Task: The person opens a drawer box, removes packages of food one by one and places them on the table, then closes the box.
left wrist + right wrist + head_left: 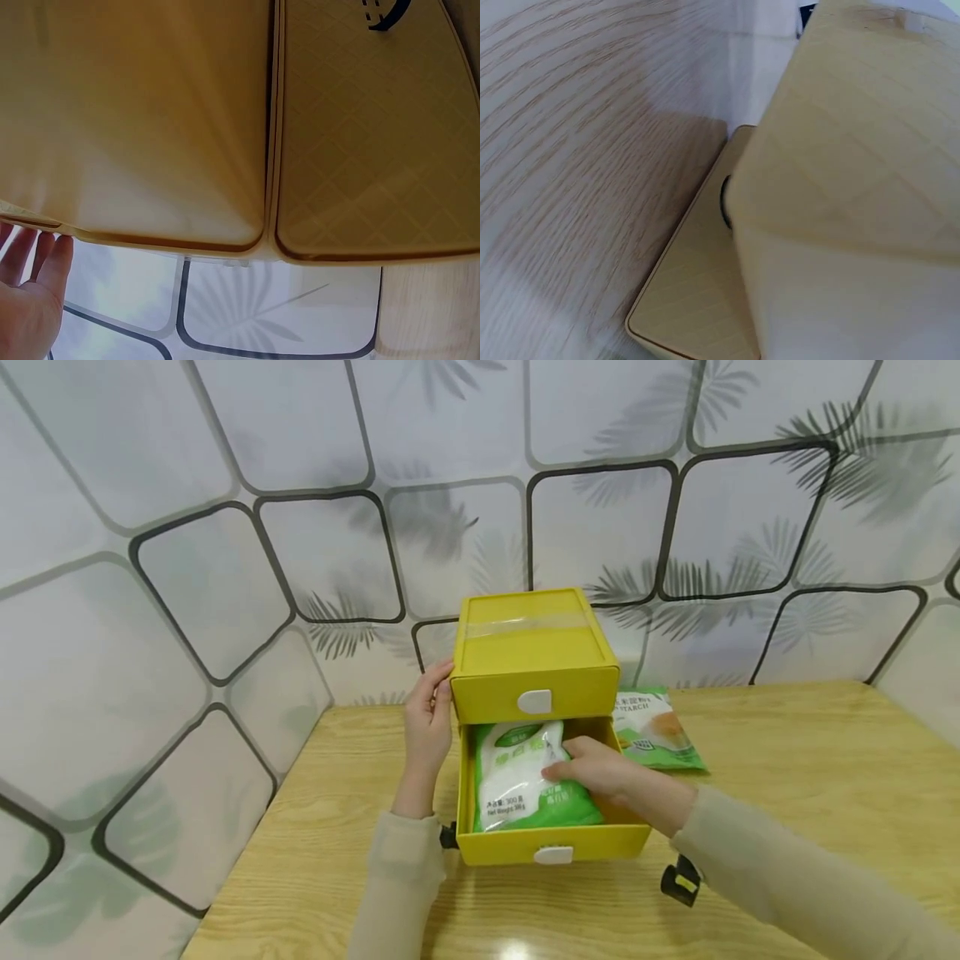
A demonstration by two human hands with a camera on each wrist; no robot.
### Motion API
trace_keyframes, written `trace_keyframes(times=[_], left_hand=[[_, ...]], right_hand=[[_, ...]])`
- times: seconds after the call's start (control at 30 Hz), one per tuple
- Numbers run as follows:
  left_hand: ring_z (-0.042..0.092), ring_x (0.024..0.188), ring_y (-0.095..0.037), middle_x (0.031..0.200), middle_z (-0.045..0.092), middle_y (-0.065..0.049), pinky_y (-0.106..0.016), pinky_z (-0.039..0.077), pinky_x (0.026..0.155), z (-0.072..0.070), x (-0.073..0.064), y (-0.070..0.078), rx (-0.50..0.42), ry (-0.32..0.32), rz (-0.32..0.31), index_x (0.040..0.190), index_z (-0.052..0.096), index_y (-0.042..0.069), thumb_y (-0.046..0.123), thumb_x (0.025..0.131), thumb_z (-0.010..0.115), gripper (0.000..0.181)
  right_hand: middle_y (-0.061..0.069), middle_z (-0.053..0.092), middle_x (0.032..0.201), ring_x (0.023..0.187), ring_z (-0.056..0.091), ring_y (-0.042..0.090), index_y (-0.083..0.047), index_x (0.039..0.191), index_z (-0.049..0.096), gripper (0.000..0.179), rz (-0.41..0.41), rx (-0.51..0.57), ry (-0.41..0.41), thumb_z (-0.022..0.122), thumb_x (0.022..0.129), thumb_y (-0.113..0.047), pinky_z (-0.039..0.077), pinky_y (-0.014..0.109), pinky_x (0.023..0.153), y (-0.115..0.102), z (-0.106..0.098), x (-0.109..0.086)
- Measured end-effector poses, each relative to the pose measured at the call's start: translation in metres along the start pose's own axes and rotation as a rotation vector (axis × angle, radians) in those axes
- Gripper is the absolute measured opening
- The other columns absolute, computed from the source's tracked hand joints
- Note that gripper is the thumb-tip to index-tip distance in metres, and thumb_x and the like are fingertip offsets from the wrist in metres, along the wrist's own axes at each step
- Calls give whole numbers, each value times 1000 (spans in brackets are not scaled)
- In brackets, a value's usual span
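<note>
A yellow two-drawer box (534, 653) stands on the table, with its lower drawer (502, 850) pulled out towards me. In that drawer lies a green and white plastic bag (513, 781) with printed lettering, its net weight marked on the front. My right hand (603, 770) reaches in from the right and pinches the bag's right side, thumb on top and the other fingers mostly hidden. Against the upper left side of the box rests my left hand (429, 718). In the left wrist view its fingers (54, 268) are extended at the edge of the box.
A second green and white bag, marked starch (658, 731), lies on the wooden table (795, 793) to the right of the box. Behind stands a patterned wall (457, 435). The box's upper drawer is closed, with a white handle (535, 701).
</note>
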State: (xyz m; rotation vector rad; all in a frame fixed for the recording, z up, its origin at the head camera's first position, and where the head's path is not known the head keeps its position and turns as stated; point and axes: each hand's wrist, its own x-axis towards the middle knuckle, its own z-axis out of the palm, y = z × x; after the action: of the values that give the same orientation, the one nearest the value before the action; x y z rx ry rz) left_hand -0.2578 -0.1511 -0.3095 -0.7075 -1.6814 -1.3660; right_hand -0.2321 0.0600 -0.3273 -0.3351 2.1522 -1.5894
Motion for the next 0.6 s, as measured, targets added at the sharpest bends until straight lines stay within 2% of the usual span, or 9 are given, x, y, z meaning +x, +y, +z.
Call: trace_keyframes(times=[0.2, 0.37, 0.5, 0.6], left_hand=[[47, 105, -42, 107, 52, -33, -39, 37, 93, 0, 0, 2, 3, -9, -1, 103, 54, -19, -19, 85, 40, 22], [47, 105, -42, 108, 52, -33, -39, 37, 92, -1, 1, 2, 3, -7, -8, 103, 53, -19, -19, 85, 40, 23], [46, 107, -40, 110, 51, -32, -29, 42, 87, -1, 1, 2, -2, -16, -34, 105, 53, -18, -16, 86, 40, 23], [46, 109, -37, 113, 51, -30, -22, 46, 76, -1, -1, 4, 0, -30, -75, 107, 53, -17, -13, 88, 40, 24]], right_hand=[[6, 57, 76, 63, 55, 12, 11, 99, 49, 20, 13, 131, 35, 51, 85, -4, 48, 25, 60, 2, -2, 1], [6, 60, 77, 65, 58, 12, 13, 105, 48, 27, 38, 233, 41, 51, 85, -5, 49, 24, 62, -2, -4, 1], [5, 60, 78, 66, 58, 11, 12, 107, 47, 30, 54, 253, 53, 53, 85, -8, 49, 25, 62, -5, -6, 0], [5, 59, 79, 65, 57, 11, 12, 109, 46, 33, 68, 240, 68, 54, 85, -10, 49, 24, 62, -8, -7, -3]])
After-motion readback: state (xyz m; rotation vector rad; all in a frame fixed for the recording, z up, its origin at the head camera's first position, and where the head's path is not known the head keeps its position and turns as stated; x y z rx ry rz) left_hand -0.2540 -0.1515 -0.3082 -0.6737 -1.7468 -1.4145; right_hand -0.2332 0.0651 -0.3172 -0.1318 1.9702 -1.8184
